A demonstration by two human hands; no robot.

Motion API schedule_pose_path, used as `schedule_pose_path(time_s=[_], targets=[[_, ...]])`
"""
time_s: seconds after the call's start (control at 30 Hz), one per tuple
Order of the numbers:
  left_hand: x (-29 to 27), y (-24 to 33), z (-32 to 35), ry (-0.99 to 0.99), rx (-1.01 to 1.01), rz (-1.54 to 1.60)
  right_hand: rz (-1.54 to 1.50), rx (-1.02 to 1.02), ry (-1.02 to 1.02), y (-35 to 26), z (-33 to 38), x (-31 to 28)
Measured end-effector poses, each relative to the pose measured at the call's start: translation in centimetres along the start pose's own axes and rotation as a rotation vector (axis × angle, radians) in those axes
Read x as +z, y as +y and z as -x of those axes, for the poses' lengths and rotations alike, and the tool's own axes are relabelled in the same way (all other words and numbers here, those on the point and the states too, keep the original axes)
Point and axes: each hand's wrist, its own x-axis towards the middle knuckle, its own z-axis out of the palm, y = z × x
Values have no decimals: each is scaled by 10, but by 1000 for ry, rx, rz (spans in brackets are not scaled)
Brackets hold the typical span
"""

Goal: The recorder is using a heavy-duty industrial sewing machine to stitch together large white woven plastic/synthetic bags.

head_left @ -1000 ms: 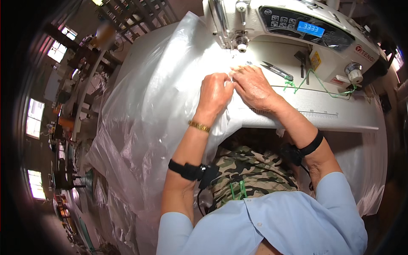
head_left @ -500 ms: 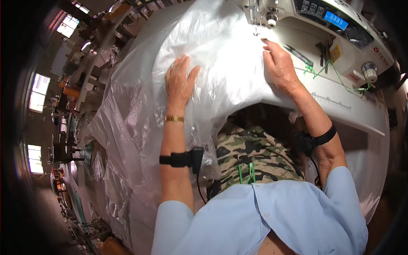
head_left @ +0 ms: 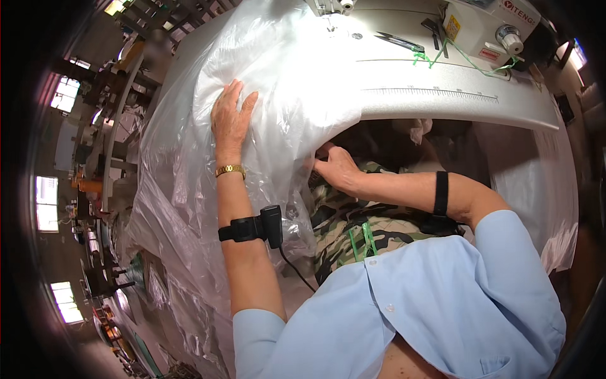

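A large sheet of clear, whitish plastic film (head_left: pixel 183 158) spreads over the left of the sewing table and hangs down over its front edge. My left hand (head_left: pixel 231 120) lies flat on the film, fingers stretched and thumb apart. Below the table edge, my right hand (head_left: pixel 338 169) is at the film's hanging right border, above my lap. Its fingers are bent and closed on that border, their tips partly hidden. The sewing machine's needle area (head_left: pixel 331 26) stands at the top, beyond the film, brightly lit.
Right of the needle lie dark tweezers (head_left: pixel 401 42) and a small dark tool (head_left: pixel 431 31). Green string (head_left: pixel 467 57) runs from the tweezers toward the machine's knob (head_left: pixel 509 39). A ruler scale (head_left: pixel 435 91) marks the table's front. Racks and windows line the far left.
My right hand has left the spot by the needle and come down toward me to the film's hanging border. My left hand stays flat on the film. The whole view has shifted.
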Motion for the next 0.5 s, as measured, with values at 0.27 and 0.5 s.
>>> schedule_pose_path(time_s=[0.27, 0.5], targets=[[0, 2, 0, -5, -25, 15, 14, 74, 185, 3, -12, 32], [-2, 3, -1, -18, -31, -26, -88, 55, -144, 7, 12, -18]])
